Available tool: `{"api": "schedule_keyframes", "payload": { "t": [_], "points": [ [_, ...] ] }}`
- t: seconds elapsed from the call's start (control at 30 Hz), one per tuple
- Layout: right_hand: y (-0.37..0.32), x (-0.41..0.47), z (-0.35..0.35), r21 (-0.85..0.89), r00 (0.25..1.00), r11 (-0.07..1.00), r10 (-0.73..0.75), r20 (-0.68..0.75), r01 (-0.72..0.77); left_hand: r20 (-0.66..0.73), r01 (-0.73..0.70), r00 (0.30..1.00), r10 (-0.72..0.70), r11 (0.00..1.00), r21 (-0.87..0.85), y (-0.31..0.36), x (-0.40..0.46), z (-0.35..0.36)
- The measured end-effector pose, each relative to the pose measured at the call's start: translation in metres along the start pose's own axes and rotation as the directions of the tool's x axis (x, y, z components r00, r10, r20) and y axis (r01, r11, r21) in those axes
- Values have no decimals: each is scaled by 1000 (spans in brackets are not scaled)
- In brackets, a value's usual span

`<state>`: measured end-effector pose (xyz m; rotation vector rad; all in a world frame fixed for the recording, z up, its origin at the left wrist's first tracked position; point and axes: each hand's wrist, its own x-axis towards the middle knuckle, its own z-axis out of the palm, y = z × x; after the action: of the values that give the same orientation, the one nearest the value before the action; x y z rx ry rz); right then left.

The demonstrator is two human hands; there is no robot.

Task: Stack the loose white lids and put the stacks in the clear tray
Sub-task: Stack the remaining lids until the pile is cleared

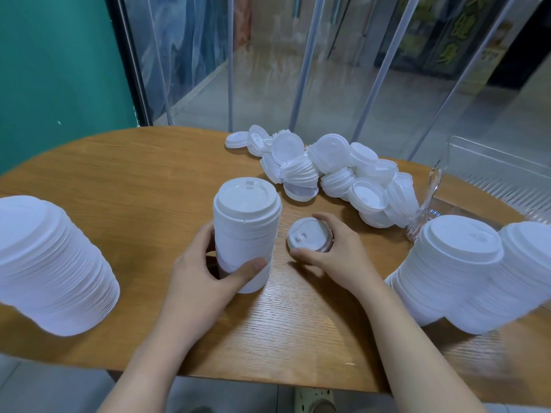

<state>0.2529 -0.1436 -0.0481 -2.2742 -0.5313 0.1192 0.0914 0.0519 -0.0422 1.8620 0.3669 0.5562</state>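
Wood-grain tabletop [119, 180], rounded edge. On it: tall upright lid stack [246, 231] at centre, single white lid [308, 235] just beside it on the right. Heap of loose white lids [328, 171] at the far side, some nested in short runs. Big lid stack [50, 263] near left. Two big stacks [453, 269] near right, touching each other. Clear tray [492, 168] at far right edge, next to the heap.

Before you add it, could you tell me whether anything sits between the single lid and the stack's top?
Nothing visible does: the lid in the right hand lies beside the stack that the left hand grips.
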Motion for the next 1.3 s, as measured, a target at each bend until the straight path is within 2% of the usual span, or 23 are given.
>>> {"api": "schedule_keyframes", "payload": {
  "t": [0.23, 0.33, 0.47, 0.6, 0.73, 0.9, 1.1, 1.3],
  "points": [
    [1, 0, 0, -71, 998, 996, -53, 24, 55, -1, 2, 1000, -2, 1000, 6, 1, -1, 0],
    [-3, 1, 0, -61, 996, 995, -83, -40, 80, -3, 4, 1000, -4, 1000, 13, 1, -1, 0],
    [-30, 2, -13, 140, 965, 977, -127, -230, 162, 0, -1, 1000, 1, 1000, 7, 1, -1, 0],
    [-68, -4, -31, 359, 946, 901, -141, -290, 245, 0, 2, 1000, -2, 1000, -3, 3, 0, 0],
    [-105, -18, -33, 421, 937, 844, -245, -250, 333, 3, -6, 1000, 6, 1000, -8, 5, 1, 0],
    [-131, -26, -25, 297, 925, 877, -342, -165, 377, 13, -14, 1000, 15, 1000, -9, 4, -2, -1],
    [-127, -27, -9, 209, 935, 912, -355, -26, 352, 25, -7, 1000, 8, 1000, -25, 4, -3, -3],
    [-124, -24, -3, 174, 942, 929, -334, 12, 327, 36, 3, 999, -3, 1000, -16, 3, -1, -3]
  ]
}}
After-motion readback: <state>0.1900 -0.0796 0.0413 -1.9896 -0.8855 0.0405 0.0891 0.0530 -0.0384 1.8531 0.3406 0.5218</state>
